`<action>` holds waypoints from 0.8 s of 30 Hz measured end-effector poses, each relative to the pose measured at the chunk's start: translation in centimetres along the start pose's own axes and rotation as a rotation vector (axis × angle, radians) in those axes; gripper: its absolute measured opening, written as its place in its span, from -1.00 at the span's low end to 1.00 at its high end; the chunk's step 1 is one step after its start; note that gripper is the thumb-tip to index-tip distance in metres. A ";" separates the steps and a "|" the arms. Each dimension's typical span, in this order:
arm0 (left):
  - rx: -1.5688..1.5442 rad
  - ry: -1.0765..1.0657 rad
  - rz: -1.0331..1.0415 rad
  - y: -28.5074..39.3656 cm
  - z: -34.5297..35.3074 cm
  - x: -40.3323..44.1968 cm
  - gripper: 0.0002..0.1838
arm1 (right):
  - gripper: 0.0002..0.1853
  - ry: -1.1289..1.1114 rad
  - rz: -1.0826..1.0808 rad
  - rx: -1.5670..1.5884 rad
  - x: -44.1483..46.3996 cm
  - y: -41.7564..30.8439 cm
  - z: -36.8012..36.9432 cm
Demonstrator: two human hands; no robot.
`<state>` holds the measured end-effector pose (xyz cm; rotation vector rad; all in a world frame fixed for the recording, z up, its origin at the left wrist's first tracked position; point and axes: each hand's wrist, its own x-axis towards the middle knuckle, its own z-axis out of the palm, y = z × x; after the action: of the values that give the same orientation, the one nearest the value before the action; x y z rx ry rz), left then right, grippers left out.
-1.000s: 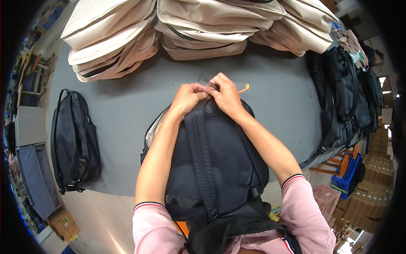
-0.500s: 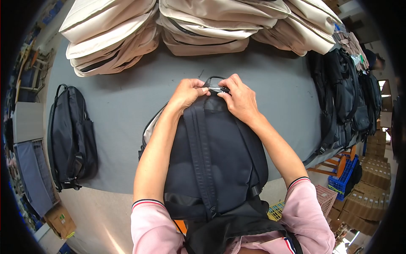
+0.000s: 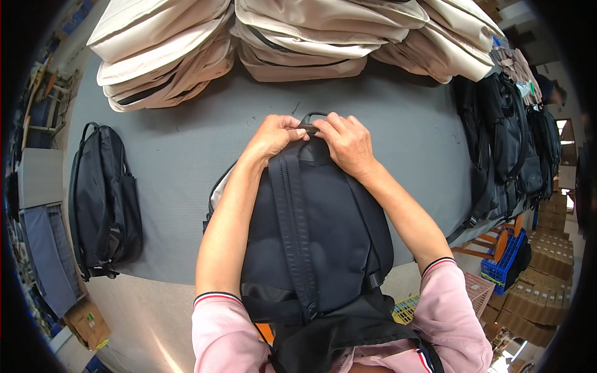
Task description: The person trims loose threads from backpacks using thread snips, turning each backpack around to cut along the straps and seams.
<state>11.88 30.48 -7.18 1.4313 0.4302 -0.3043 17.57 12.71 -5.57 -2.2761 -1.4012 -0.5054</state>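
Observation:
A black backpack (image 3: 339, 217) lies in front of me with its strap side up and its top pointing away. My left hand (image 3: 275, 137) is closed, pinching the left base of the loop handle (image 3: 316, 114) at the top of the bag. Opposite it, my right hand (image 3: 349, 144) is closed too, its thumb and fingertips pressed together at the right side of the same handle base. Both sets of fingertips nearly meet there. Any small item under the right fingers is hidden. A shoulder strap (image 3: 289, 224) runs down the bag's middle.
Stacked beige bags (image 3: 305, 37) line the far side of the grey table (image 3: 186, 186). Another black backpack (image 3: 106, 199) lies at the left, and several black bags (image 3: 497, 143) hang over the right edge. A blue crate (image 3: 502, 264) and cardboard boxes (image 3: 550, 255) stand beyond.
My right hand has shifted slightly left toward my left hand. The pale strip and small black-and-white item seen at its fingertips no longer show. My left hand stays almost in place.

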 end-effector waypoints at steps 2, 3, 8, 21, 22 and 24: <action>0.016 0.002 -0.005 0.1 0.0 0.1 -0.91 | -0.81 0.006 0.035 0.012 -0.1 -0.1 -0.1; 0.034 0.004 -0.006 0.2 0.0 0.1 -0.91 | -0.81 0.050 0.126 0.079 -0.1 -0.2 -0.4; 0.074 0.011 -0.031 0.9 0.3 -0.4 -0.83 | -0.81 0.110 0.606 0.261 -1.3 1.3 -1.7; 0.371 -0.174 -0.071 4.3 3.5 5.2 -0.70 | -0.70 -0.242 0.987 0.715 -5.8 -0.1 -3.2; 0.270 -0.183 -0.081 4.3 3.3 4.9 -0.71 | -0.71 -0.204 0.961 0.660 -5.9 -0.1 -3.3; 0.236 -0.194 -0.104 4.3 2.9 4.3 -0.78 | -0.71 -0.136 0.908 0.556 -5.8 -0.5 -3.5</action>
<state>17.90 28.39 -5.15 1.5943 0.3178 -0.5889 14.39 6.74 -5.44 -2.1768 -0.3494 0.2993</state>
